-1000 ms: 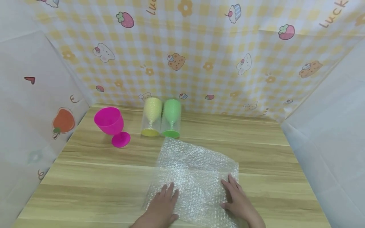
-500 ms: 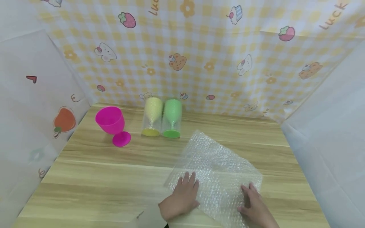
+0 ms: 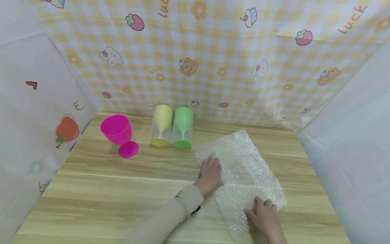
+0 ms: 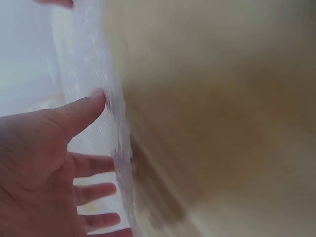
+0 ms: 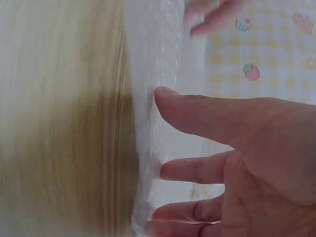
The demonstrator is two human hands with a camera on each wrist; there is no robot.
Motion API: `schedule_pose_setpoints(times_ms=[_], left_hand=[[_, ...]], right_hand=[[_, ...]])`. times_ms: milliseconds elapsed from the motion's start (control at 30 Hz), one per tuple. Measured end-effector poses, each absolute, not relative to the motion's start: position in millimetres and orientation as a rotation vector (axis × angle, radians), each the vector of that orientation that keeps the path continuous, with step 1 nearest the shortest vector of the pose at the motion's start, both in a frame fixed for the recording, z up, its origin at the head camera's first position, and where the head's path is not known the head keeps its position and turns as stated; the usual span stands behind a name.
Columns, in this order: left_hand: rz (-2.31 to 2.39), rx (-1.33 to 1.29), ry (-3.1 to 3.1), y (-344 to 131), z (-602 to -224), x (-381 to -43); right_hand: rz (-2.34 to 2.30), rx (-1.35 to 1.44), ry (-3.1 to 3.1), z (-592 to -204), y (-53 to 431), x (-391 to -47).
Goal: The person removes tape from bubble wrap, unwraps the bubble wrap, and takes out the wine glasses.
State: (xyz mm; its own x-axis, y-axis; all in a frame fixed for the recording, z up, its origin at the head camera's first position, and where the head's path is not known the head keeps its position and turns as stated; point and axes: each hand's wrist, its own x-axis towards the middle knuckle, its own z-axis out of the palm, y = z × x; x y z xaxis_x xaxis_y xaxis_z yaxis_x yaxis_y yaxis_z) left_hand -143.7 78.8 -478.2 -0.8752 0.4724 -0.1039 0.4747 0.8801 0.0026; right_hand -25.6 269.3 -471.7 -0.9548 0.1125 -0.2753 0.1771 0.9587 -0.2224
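Note:
A clear sheet of bubble wrap (image 3: 243, 159) lies skewed on the wooden table, right of the middle. My left hand (image 3: 211, 174) rests on its left part, fingers stretched forward. Near the lower right of the sheet, my right hand (image 3: 266, 217) touches it with fingers spread. In the left wrist view the fingertips (image 4: 101, 96) meet the bubble wrap (image 4: 118, 143) without curling round it. The right wrist view likewise has the thumb and fingers (image 5: 170, 94) against the bubble wrap (image 5: 153, 74), with the palm off the sheet.
A pink goblet (image 3: 117, 132) stands at the back left. Beside it are two clear-wrapped goblets standing rim up, one yellow (image 3: 161, 123) and one green (image 3: 182, 125). A yellow checked cloth (image 3: 219, 51) hangs behind the table (image 3: 106, 200), with white cloth at both sides.
The bubble wrap has turned clockwise and shifted right and away under my hands. My left hand has moved forward and right; the right hand went right, then slightly back left.

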Motion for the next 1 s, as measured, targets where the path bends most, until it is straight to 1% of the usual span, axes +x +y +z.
schedule_pose_setpoints(times_ms=[233,333,433,567,767,833,900,1000], left_hand=[[0.022,0.758,2.86,87.3,-475.1,-173.8],[0.047,0.765,2.824,88.6,-478.7,-180.4],[0.023,0.79,2.9,90.7,-486.5,-180.3],[-0.054,0.884,3.056,94.4,-492.6,-159.6],[-0.035,1.163,2.939,89.1,-477.8,-95.3],[-0.083,1.203,2.871,84.3,-472.6,-77.5],[-0.144,1.207,2.836,80.5,-470.0,-66.7],[-0.198,1.2,2.841,77.6,-471.0,-61.1]], right_hand=[[-0.327,0.2,2.837,-466.9,258.5,-25.1],[-0.344,0.224,2.807,-464.2,254.9,-26.2],[-0.333,0.232,2.8,-463.2,252.3,-26.4],[-0.282,0.213,2.819,-465.0,249.7,-24.2],[-0.29,0.221,2.861,-469.6,248.7,-20.5],[-0.301,0.221,2.876,-470.4,248.9,-20.3],[-0.31,0.221,2.887,-471.6,249.1,-20.2],[-0.328,0.213,2.905,-474.0,249.3,-19.0]])
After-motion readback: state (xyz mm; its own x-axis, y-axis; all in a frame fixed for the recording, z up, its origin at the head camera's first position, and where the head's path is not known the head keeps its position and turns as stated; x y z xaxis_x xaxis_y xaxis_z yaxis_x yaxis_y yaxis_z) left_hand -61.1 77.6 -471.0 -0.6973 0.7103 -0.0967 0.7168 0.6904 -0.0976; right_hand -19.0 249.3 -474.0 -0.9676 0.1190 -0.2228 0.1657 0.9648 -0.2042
